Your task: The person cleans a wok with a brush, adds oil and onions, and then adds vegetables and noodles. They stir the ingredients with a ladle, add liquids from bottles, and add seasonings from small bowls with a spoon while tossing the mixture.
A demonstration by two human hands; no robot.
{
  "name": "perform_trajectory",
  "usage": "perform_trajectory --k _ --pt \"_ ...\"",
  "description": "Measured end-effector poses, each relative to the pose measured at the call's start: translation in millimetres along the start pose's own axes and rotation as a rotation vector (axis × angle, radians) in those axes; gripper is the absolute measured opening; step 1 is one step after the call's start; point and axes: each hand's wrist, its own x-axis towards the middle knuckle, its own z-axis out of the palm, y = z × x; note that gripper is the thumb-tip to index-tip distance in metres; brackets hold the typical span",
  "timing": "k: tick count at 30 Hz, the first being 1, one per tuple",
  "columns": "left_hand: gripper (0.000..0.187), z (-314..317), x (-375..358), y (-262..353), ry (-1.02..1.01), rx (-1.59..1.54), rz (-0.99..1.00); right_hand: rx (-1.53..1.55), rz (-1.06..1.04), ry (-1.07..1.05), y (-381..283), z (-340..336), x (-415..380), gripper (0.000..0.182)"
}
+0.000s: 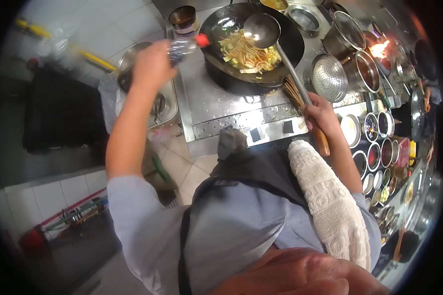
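Observation:
My left hand (152,66) is closed around a clear bottle (182,48) with a red cap (202,40), tilted sideways at the left edge of the wok (293,42). Sliced, pale yellow food (248,53) lies in the wok. My right hand (322,114) grips the wooden handle of a metal ladle (262,30). The ladle's bowl hangs over the food, its long shaft crossing the wok's right rim. Beside that shaft is a bamboo brush (294,92), partly hidden by it.
A perforated strainer (329,77) lies right of the wok, near metal pots (338,40) and a flame (379,49). Bowls of ingredients (374,155) line the far right, where another person's hand (427,101) shows. An open can (183,19) stands behind the bottle.

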Motion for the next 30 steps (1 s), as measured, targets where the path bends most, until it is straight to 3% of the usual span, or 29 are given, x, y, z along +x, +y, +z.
perform_trajectory --k 1,5,14,16,30 --pt "0.043 14.0 15.2 11.0 -0.074 0.126 0.055 0.054 0.004 -0.033 -2.9 0.5 0.0 0.020" --pt "0.028 55.7 61.5 44.9 -0.273 0.388 0.190 0.247 0.074 -0.151 -2.7 -6.9 -3.6 0.010" --pt "0.024 59.8 108.7 80.3 -0.342 0.539 0.186 0.128 0.168 -0.171 3.2 -34.3 1.0 0.008" --pt "0.025 61.2 109.3 82.4 -0.329 0.553 0.195 0.239 0.209 -0.180 6.8 -39.6 5.9 0.008" --pt "0.030 45.1 103.9 71.2 -0.315 0.598 0.148 0.215 0.222 -0.276 10.6 -61.2 33.6 0.008"
